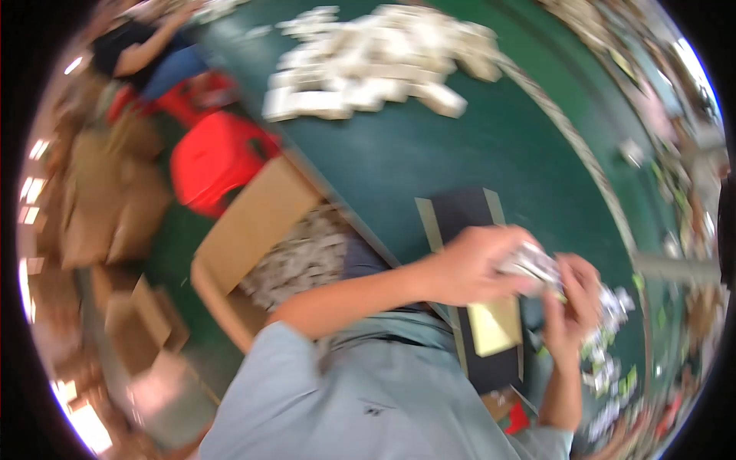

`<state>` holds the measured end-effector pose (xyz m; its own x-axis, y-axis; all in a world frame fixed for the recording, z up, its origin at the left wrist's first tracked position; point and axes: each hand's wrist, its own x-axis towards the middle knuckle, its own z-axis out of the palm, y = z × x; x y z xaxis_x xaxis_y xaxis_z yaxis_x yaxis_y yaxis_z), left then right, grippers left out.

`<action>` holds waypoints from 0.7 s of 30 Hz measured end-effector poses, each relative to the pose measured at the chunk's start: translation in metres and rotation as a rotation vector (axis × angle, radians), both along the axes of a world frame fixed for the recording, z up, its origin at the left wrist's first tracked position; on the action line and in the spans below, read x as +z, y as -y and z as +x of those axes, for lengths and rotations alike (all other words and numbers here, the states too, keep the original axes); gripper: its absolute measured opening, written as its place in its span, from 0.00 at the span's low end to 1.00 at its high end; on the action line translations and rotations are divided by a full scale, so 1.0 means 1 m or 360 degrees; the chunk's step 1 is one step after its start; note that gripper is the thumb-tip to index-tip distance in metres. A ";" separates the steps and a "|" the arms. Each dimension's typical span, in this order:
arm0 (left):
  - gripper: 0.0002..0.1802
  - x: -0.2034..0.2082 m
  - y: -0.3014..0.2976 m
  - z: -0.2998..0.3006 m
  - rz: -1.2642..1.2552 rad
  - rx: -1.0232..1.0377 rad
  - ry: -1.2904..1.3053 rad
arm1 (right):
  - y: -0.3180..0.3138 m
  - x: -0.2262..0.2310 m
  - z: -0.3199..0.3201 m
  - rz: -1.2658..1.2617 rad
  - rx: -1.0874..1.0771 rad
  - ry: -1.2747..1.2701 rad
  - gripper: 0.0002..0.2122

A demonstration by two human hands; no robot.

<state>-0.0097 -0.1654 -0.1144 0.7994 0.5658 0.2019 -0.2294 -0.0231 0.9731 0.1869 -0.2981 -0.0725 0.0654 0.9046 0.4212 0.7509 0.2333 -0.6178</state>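
Both my hands meet over the near edge of a dark green table (460,153). My left hand (468,264) and my right hand (575,299) together grip a small whitish crinkled packet (533,264) between them. Just below the hands lies a black flat board (471,218) with pale yellow strips on it. The picture is blurred by motion, so fine detail of the packet is unclear.
A big heap of white packets (376,61) lies at the table's far side. Small white and green pieces (609,360) are scattered at the right. A cardboard box (261,245) of pale pieces and a red stool (215,157) stand on the left. Another person (146,50) sits far left.
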 end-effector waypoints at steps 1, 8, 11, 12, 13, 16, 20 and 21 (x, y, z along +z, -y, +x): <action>0.19 0.002 0.001 -0.004 -0.0131 -0.0047 -0.0069 | -0.003 -0.001 -0.003 -0.0057 -0.0020 -0.0147 0.19; 0.19 -0.015 -0.001 0.017 -0.0306 -0.0128 0.0038 | -0.005 0.006 0.013 -0.0530 0.0099 -0.0804 0.25; 0.22 -0.013 -0.001 0.016 0.0124 -0.0078 0.0039 | -0.011 0.000 0.009 -0.0685 -0.0089 -0.1314 0.21; 0.23 -0.009 0.000 0.017 0.0267 -0.0071 0.0050 | -0.014 0.008 0.005 -0.0824 -0.0212 -0.1259 0.21; 0.25 -0.007 0.005 0.018 0.0399 0.0012 0.0105 | -0.014 0.001 0.012 -0.0865 -0.0185 -0.1102 0.22; 0.24 -0.014 0.017 0.017 0.0391 0.0109 0.0205 | -0.012 0.002 0.010 -0.0789 -0.0243 -0.0517 0.22; 0.25 -0.012 0.025 0.031 0.0381 -0.0007 0.0315 | 0.007 -0.021 0.024 -0.0634 -0.0382 -0.0788 0.24; 0.26 -0.022 0.027 0.038 0.0637 0.0150 0.0418 | 0.007 -0.024 0.023 -0.0651 -0.0382 -0.1124 0.24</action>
<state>0.0286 -0.1928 -0.1362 0.6416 0.4697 0.6064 -0.4448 -0.4162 0.7930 0.2103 -0.3051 -0.0963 0.3994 0.9049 -0.1475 0.1584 -0.2265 -0.9610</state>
